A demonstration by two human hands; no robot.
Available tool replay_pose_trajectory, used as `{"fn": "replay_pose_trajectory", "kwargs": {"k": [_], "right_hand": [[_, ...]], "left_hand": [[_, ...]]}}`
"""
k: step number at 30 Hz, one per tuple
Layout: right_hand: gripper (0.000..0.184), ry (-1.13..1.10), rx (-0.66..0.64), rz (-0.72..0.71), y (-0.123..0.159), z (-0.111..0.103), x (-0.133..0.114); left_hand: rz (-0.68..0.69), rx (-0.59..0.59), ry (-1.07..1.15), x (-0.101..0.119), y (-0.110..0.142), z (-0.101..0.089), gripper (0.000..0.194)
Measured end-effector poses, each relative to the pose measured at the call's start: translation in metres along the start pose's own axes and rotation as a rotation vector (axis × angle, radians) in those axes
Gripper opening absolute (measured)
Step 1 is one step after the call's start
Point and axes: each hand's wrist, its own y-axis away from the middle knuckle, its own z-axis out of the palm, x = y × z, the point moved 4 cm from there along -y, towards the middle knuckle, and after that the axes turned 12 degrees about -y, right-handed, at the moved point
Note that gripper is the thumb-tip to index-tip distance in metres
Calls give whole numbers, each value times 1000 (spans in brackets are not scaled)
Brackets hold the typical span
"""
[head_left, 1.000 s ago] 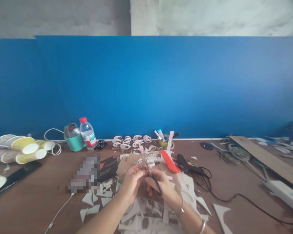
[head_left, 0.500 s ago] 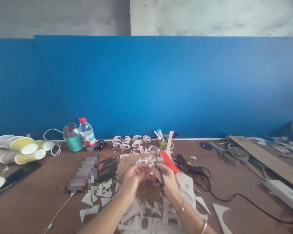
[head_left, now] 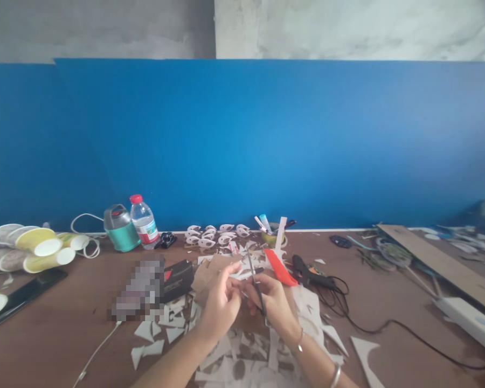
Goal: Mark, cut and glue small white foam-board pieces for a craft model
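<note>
Black handles mark the scissors, held at the centre of the frame with the blades pointing up and slightly left. The right hand has its fingers wrapped around those handles. Just beside it, the left hand has its index finger raised and the thumb bent in towards the other fingers; whether they pinch a small piece, one cannot tell.

Clutter crowds both hands on the brown counter. White scraps spread across the lower centre, around and below the wrists. Just beyond the right hand lies an orange-red piece, with a black glue gun to its right, its cord trailing to the lower right. A black box lies left of the hands, beside a pixelated object.

Farther back, white eye-shaped cutouts stand in rows at centre, between a red-capped bottle on the left and a pen holder. Paper cups lie stacked at the left edge; a long board and a white power strip occupy the right side.
</note>
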Motion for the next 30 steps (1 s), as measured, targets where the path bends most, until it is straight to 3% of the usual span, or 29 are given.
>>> {"fn": "replay_pose_trajectory", "kwargs": {"k": [5,12,20,25,30], "right_hand": [[32,34,-35,-9,3,1,-6],[38,8,-26,0,3,2,-10],[43,-59,17,30,1,-2,-4],[37,-42,-30,-33,3,1,-10],[32,-25,-32,-105,2,0,-7]], "left_hand": [[132,-22,-206,8,3,-3,48],[275,-19,-351,19,4,-2,53],[468,140,-678,21,6,-7,15],[377,188,-640,21,2,-12,13],[250,148,-525,16,-2,-12,9]]}}
